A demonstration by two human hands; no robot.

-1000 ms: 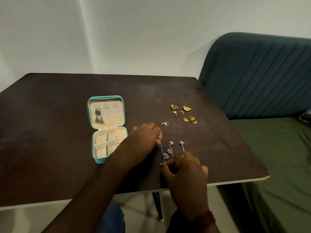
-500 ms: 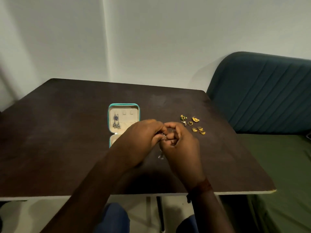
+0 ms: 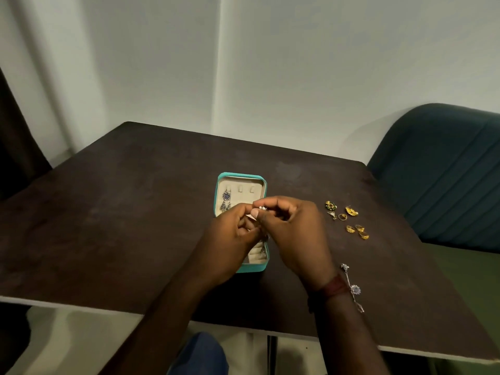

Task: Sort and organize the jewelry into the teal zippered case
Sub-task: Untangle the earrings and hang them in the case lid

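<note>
To the left, a wide bare stretch of the dark worktop [image 3: 121, 212] is offered for moving, with its front edge close to the person. Near the middle, the teal zippered case [image 3: 251, 267] lies open, its lid [image 3: 241, 175] flat on the far side and a blue-stoned earring [image 3: 226, 201] already hung in it. The near compartments are largely hidden by the left hand [image 3: 232, 236], whose curled fingers [image 3: 255, 212] are pressed to a silver earring [image 3: 263, 208] held just above the case. The same piece is pinched at its top by the thumb and forefinger of the right hand [image 3: 292, 234].

The earring is judged light, thin and easily bent or dropped. It is best taken by its stiff stem or post, not by the dangling stones.

Further right, a cluster of gold pieces [image 3: 351, 223] is spread well apart from the case. A second silver earring [image 3: 351, 288] lies beside the right wrist, near the front edge, where it could be swept off. Beyond the right edge a teal chair [image 3: 446, 171] stands.
</note>
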